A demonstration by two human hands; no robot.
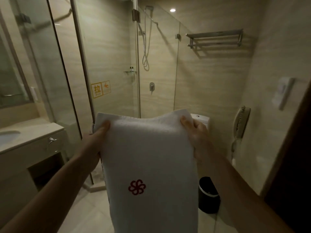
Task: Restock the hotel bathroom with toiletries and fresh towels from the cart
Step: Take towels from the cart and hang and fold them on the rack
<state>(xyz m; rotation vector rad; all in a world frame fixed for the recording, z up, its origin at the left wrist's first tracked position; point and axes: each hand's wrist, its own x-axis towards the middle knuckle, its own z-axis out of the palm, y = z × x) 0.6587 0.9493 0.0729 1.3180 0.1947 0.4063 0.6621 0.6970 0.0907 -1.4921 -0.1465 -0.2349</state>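
I have the left hand (96,137) pinching the near-left corner of a folded white bath towel (148,157), thumb on top and fingers hidden beneath, while the right hand (195,132) grips the opposite corner the same way. Holding both top corners spreads the fold flat and lets the rest hang straight down, red flower emblem (137,187) facing me; I judge that this keeps it tidy for laying over a rail. The towel hangs in mid-air in front of me, touching nothing but the hands. Behind its top edge sits the toilet (202,119), with a black waste bin (208,194) on the floor beside it and a wall phone (241,121) to the right. High above the toilet is the metal towel rack (215,38), bare as far as I can see, and the likely destination. Ahead stands the glass shower enclosure (158,64), with small bottles (132,68) on its corner shelf and a yellow pull sign (100,89) on the door. To the left is the stone vanity counter (33,132) with its basin (8,137). The cart is out of view.
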